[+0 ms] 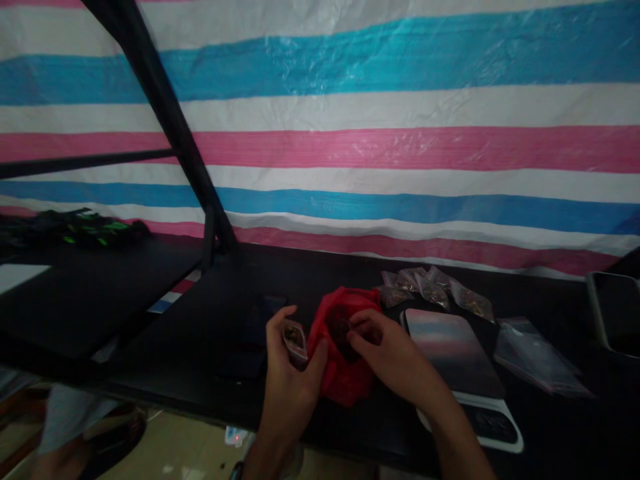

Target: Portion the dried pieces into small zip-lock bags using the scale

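Note:
My left hand is closed on a small clear plastic packet with dark contents, held upright just above the black table. Its thumb also presses the rim of a red bag that stands open beside it. My right hand is at the bag's mouth with its fingers pinched together on a small dark thing inside; I cannot make out what it is.
A flat scale with a shiny plate lies right of the bag. Several filled small packets lie behind it, and a stack of empty clear bags further right. A dark phone lies left. A black frame post slants up.

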A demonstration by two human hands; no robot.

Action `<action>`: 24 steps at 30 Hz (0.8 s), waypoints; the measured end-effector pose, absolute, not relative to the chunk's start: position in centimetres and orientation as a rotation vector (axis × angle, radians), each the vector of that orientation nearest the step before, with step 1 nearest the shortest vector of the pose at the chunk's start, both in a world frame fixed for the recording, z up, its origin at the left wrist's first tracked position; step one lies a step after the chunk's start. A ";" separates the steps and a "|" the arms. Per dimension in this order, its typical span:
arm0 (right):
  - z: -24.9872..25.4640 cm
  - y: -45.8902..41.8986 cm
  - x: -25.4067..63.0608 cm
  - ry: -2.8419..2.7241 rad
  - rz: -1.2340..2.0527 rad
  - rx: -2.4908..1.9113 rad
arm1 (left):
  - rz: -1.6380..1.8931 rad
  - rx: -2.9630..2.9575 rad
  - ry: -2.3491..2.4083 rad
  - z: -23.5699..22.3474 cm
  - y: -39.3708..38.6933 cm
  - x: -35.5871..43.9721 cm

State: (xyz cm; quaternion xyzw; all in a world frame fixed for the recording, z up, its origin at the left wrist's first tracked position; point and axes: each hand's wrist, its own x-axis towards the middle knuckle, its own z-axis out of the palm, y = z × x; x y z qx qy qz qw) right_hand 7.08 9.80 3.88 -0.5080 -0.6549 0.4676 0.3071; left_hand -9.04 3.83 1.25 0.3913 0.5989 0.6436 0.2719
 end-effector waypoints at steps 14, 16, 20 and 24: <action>3.8 10.2 8.8 -1.687 1.030 -1.250 | 1.808 1.468 1.661 0.8 3.6 -11.2; 4.1 10.2 8.7 -1.687 1.012 -1.241 | 1.917 1.489 1.679 0.7 3.7 -11.3; 4.3 10.0 8.4 -1.690 0.975 -1.212 | 1.846 1.377 1.560 0.8 4.0 -10.5; 5.2 9.2 7.8 -1.639 0.993 -1.149 | 1.650 1.351 1.357 1.2 3.8 -9.5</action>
